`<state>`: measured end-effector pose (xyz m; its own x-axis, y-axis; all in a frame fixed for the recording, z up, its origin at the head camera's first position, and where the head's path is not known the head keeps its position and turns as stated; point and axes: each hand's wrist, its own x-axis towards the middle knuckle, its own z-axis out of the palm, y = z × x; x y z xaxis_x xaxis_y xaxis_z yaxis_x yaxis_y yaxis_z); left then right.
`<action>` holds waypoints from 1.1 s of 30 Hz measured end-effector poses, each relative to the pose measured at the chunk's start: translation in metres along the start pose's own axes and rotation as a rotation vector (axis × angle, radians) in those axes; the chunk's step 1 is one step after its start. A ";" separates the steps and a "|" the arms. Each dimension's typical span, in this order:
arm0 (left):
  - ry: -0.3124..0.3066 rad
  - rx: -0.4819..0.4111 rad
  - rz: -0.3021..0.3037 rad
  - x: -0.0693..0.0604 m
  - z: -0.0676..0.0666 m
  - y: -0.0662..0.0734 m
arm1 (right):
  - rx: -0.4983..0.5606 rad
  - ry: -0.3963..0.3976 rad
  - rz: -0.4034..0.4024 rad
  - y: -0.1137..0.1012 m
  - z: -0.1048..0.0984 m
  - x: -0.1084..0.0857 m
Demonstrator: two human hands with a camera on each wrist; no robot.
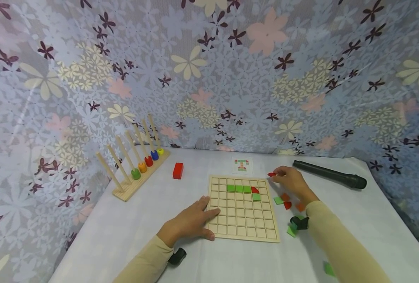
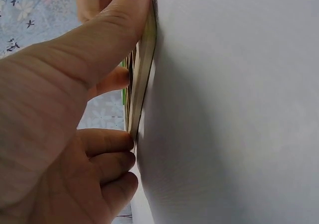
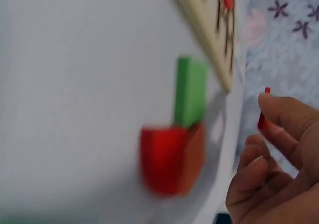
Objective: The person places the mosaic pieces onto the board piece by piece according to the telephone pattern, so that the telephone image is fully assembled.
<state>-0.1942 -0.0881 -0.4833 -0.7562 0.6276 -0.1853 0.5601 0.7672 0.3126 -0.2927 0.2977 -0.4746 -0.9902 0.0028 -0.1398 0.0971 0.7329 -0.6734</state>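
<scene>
A wooden grid board (image 1: 235, 222) lies on the white table. Its upper rows hold several green square tiles (image 1: 239, 188) and one red quarter-round tile (image 1: 254, 190). My left hand (image 1: 189, 220) rests on the board's left edge, fingers spread, with the thumb along the rim in the left wrist view. Off the board's upper right corner, my right hand (image 1: 291, 181) pinches a small red tile (image 3: 262, 119) between thumb and fingertip. Loose green, red and orange tiles (image 1: 278, 201) lie to the right of the board, some near my right forearm.
Behind the board lies a pattern card (image 1: 242, 165). A black microphone (image 1: 331, 175) lies at the back right. On the left stand a red block (image 1: 178, 170) and a wooden peg rack (image 1: 126, 192) with coloured rings. A flowered cloth (image 1: 227, 90) hangs behind the table.
</scene>
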 end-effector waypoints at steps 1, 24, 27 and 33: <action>0.000 0.000 0.000 0.000 0.000 0.000 | 0.001 -0.002 -0.024 -0.004 0.001 0.000; -0.010 0.010 0.011 -0.002 -0.004 0.003 | -0.053 -0.314 -0.482 -0.103 0.080 0.014; -0.001 0.018 0.013 -0.002 -0.003 0.002 | -0.098 -0.336 -0.476 -0.109 0.088 0.013; -0.003 0.018 0.009 -0.002 -0.004 0.001 | -0.162 -0.346 -0.420 -0.111 0.099 0.015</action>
<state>-0.1932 -0.0888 -0.4792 -0.7503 0.6345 -0.1856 0.5727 0.7641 0.2970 -0.3087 0.1488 -0.4736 -0.8473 -0.5144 -0.1321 -0.3416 0.7184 -0.6060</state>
